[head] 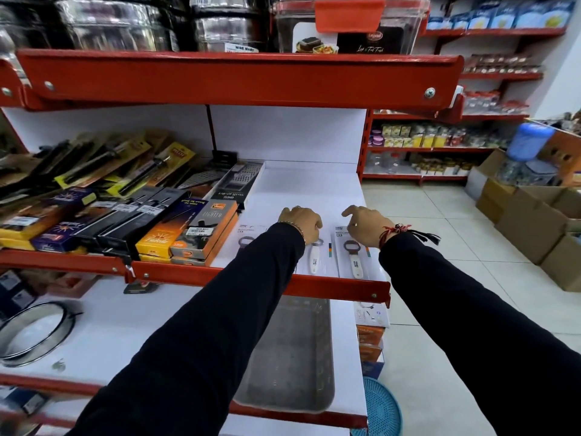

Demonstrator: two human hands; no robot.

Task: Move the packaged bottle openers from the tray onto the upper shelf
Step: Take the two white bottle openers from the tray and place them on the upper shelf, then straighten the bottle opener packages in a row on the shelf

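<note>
Shop aisle, tiled floor, red-edged white upper shelf: three packaged bottle openers lie flat at its front right, beside boxes marked "LIGHTER" and a boxed grater. My left hand rests curled on the middle pack, my right hand loosely bent over the rightmost; firm grasp cannot be told. Grey tray sits on the shelf below, under my left sleeve.

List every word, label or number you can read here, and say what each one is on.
"NINE MART": white sticker on the steel containers, top shelf.
"LIGHTER": orange and black box on the middle shelf.
"Fulzada": yellow box beside it.
"swift grater", upside down, uncertain: black grater pack.
Bottle opener packs: print too small to read.
Price tags: blurred.
</note>
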